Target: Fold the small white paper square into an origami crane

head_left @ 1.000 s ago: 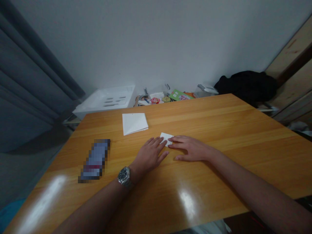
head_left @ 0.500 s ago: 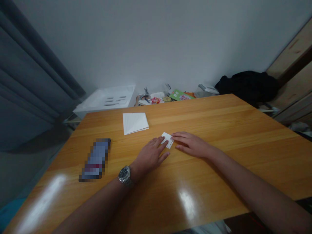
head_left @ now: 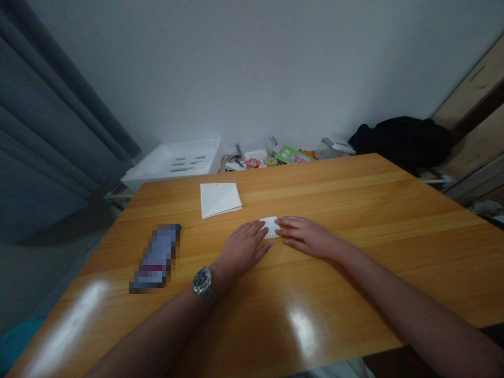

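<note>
- Turned since earlier frame: small white paper piece [head_left: 271, 227], dotted edge now facing wearer.
- Left hand [head_left: 243, 245]: flat, fingers loosely spread, tips on paper's left side.
- Paper between hands, equally near, on glossy wood-grain table [head_left: 338, 199]; squarish, long axis unclear.
- Right hand [head_left: 309, 236]: fingers parted, tips at right edge.

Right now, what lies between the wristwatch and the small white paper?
In the head view, the left hand lies between the wristwatch and the small white paper, its fingers overlapping the paper's left side.
</note>
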Available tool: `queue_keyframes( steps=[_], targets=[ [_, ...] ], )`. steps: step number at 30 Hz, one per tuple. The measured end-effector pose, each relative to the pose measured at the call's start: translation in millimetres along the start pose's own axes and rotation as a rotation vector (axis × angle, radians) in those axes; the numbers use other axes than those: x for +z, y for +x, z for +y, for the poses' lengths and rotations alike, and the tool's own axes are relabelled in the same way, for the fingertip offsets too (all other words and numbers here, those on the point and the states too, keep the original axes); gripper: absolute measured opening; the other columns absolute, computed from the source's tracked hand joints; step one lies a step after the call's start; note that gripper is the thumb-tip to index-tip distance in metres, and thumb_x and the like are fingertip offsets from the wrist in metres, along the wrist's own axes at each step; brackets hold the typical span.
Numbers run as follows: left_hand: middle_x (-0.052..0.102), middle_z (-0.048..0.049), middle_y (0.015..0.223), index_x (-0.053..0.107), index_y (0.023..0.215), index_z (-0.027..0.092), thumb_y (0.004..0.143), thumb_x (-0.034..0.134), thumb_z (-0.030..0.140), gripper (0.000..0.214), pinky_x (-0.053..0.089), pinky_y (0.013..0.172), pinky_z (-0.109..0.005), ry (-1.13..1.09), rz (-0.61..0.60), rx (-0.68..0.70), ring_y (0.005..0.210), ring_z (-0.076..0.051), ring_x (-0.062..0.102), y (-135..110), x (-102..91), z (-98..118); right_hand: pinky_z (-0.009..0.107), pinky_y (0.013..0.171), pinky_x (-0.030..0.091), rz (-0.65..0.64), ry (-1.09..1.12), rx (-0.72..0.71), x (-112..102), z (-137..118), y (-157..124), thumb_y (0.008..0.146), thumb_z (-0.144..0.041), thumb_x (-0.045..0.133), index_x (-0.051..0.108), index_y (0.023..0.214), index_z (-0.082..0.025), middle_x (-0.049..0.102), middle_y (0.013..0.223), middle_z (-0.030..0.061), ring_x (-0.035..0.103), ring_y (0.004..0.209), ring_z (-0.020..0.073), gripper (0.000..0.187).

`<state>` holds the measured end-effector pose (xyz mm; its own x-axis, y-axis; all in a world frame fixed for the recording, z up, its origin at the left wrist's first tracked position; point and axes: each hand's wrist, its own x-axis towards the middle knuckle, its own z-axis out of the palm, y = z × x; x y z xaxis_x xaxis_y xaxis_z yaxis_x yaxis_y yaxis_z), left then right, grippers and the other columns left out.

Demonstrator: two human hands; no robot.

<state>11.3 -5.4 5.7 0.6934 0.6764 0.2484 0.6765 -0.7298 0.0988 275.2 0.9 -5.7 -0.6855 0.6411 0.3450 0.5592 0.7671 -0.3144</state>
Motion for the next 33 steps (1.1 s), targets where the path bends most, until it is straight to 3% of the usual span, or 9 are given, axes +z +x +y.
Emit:
queue_keyframes(
  steps=[12,22,33],
  targets=[
    [0.064,-0.0110,0.132,0.064,0.123,0.016,0.103,0.046,0.033,0.032,0.049,0.107,-0.039,-0.039,-0.013,0.022,0.120,-0.023,0.062,3.3,1.6,-1.6,0.043,0.099,0.052,0.042,-0.025,0.011,2.2,-4.0,4.9,0.096,-0.028,0.061,0.072,0.113,-0.021,0.070,0.123,0.0106,0.065,0.115,0.0244,0.022],
    [0.066,-0.0090,0.130,0.066,0.122,0.017,0.103,0.044,0.032,0.032,0.051,0.104,-0.038,-0.054,-0.012,0.007,0.116,-0.023,0.064,3.8,0.1,-0.6,0.042,0.089,0.057,0.094,-0.153,-0.080,3.4,-9.0,7.6,0.098,-0.025,0.056,0.074,0.093,-0.019,0.073,0.113,0.0106,0.069,0.100,0.0238,0.020],
    [0.067,-0.0094,0.128,0.067,0.119,0.018,0.102,0.048,0.033,0.030,0.052,0.102,-0.039,-0.099,0.001,-0.006,0.114,-0.023,0.064,5.1,-1.9,0.6,0.043,0.092,0.056,0.034,-0.101,-0.079,1.3,-9.2,6.1,0.095,-0.029,0.060,0.073,0.100,-0.020,0.070,0.119,0.0121,0.067,0.105,0.0255,0.016]
  ],
)
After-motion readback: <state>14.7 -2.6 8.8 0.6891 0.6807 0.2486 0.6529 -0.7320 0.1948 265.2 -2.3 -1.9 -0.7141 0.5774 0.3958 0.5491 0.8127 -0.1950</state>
